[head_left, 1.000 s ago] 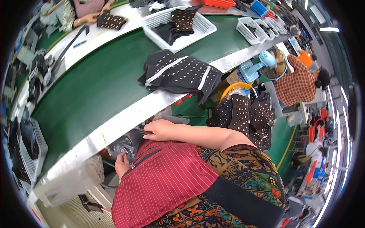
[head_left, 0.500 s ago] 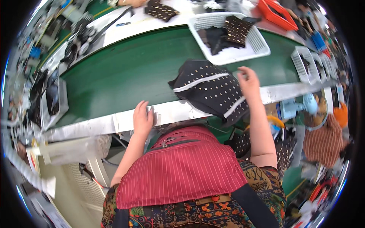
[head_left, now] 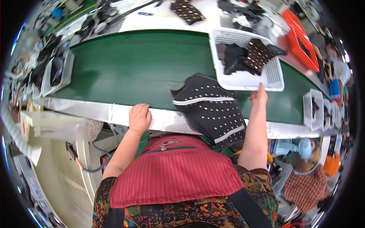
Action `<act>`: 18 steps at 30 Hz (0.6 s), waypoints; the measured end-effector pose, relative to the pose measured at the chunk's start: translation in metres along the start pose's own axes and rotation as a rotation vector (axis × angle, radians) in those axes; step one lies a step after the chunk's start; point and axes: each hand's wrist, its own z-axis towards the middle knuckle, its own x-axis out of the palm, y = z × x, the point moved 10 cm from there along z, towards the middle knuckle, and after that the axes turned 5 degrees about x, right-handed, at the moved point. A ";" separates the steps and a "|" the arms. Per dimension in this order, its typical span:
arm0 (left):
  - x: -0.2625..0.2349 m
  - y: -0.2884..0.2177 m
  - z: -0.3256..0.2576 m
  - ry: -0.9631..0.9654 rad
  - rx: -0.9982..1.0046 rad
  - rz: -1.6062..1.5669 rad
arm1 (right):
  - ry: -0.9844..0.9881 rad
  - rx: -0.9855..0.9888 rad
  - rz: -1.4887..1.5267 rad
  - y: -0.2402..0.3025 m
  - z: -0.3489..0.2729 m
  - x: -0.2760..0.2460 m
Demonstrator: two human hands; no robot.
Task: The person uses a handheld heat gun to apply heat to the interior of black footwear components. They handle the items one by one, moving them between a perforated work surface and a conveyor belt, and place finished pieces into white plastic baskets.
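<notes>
My right hand (head_left: 260, 95) has its fingers closed on the near rim of a white plastic basket (head_left: 238, 86), close to its right corner. Inside the basket lie dark cloth pieces, with a black light-dotted piece (head_left: 260, 56) on top. Left of my right forearm, a black dotted fabric piece (head_left: 210, 114) with pale strips is spread on the green belt and hangs over its front edge. My left hand (head_left: 140, 117) lies on the metal edge rail (head_left: 167, 119), fingers resting forward and holding nothing.
The green conveyor belt (head_left: 125, 64) runs across in front of me. Smaller white baskets stand at its left (head_left: 68, 72) and right (head_left: 312, 110) ends. Beyond it is a white table (head_left: 159, 19) with another dotted piece. A red crate (head_left: 302, 45) sits at the far right.
My right hand has moved from beside the dotted fabric to the basket's near rim and closed on it. My left hand has settled onto the rail. The view has shifted.
</notes>
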 end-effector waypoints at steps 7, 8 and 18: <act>-0.005 -0.001 0.005 -0.032 0.030 -0.066 | 0.167 0.161 -0.007 -0.013 0.053 -0.022; -0.006 0.000 0.002 -0.041 0.023 -0.060 | 0.135 0.176 -0.018 -0.007 0.044 -0.020; 0.000 0.010 -0.005 -0.025 0.023 -0.130 | 0.096 -0.020 0.266 0.064 -0.064 -0.008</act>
